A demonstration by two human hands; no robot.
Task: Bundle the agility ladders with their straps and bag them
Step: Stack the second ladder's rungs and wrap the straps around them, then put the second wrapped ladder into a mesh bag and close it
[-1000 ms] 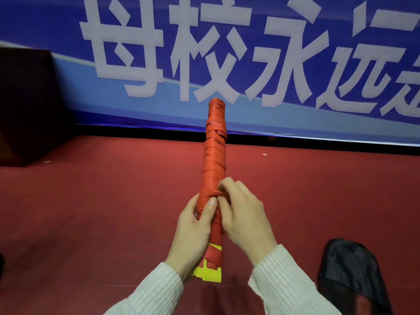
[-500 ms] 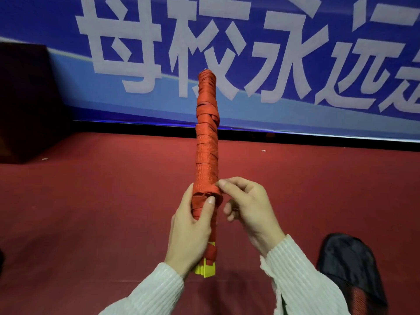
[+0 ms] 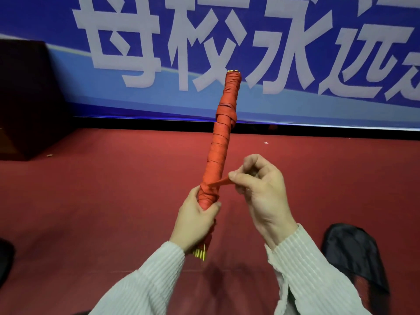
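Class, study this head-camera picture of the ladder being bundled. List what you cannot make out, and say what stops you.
- Ladder bundle, head view: its lower part is covered by the left hand.
- Strap end: hidden inside the right hand.
- Black bag: its opening and contents cannot be seen; partly behind the right sleeve.
- Banner: lettering cut by the frame edges.

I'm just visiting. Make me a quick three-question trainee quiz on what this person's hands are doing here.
1. True or false: the left hand grips the lower part of the ladder bundle.
2. What does the right hand pinch: A) the orange strap end, B) the black bag, C) nothing?
3. Fill in: the black bag lies on the red ____.

Key: 1 true; 2 A; 3 floor.
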